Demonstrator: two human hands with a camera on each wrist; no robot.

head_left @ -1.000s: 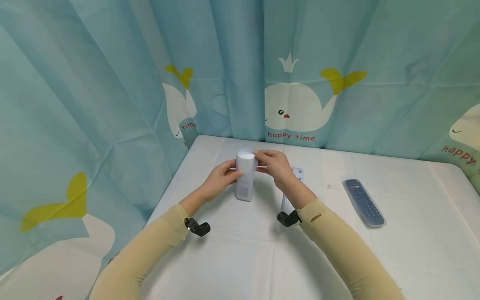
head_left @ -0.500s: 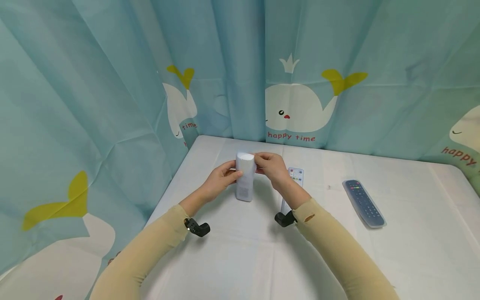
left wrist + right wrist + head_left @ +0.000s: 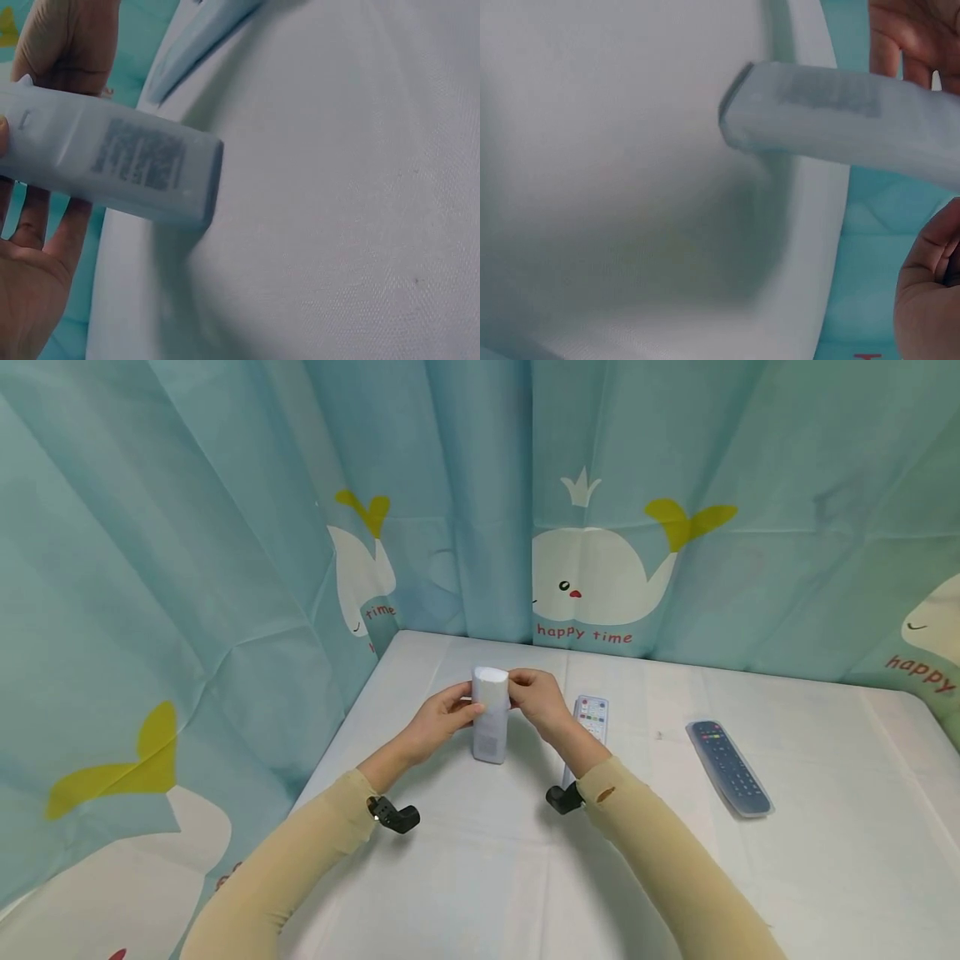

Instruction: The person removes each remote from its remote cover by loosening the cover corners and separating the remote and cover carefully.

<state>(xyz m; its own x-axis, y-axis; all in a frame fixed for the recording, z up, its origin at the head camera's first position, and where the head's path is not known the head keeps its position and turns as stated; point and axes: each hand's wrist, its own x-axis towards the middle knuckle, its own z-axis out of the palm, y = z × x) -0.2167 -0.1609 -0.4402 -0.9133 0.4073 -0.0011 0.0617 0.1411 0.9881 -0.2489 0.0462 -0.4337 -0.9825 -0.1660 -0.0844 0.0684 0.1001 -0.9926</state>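
A white remote control [image 3: 490, 718] in a translucent cover stands almost upright above the table, its labelled back towards me. My left hand [image 3: 435, 724] holds it from the left side, thumb across the back and fingers behind. At the upper right edge, my right hand [image 3: 538, 700] pinches the cover between thumb and fingers; the exact contact is hidden in the right wrist view. In the left wrist view the label on the remote control [image 3: 142, 154] is blurred. Behind my right forearm lies a second white remote control [image 3: 593, 714] with coloured buttons, partly covered by the arm.
A dark remote control [image 3: 727, 767] in a clear cover lies further right on the white-clothed table [image 3: 465, 877]. Light blue curtains [image 3: 480, 510] printed with whales hang along the table's back and left edges. A black wrist camera [image 3: 395, 816] sits on my left wrist.
My right hand has moved slightly down and left along the upper right of the remote control. The translucent cover's top edge sits lower than before. The left hand keeps its hold.
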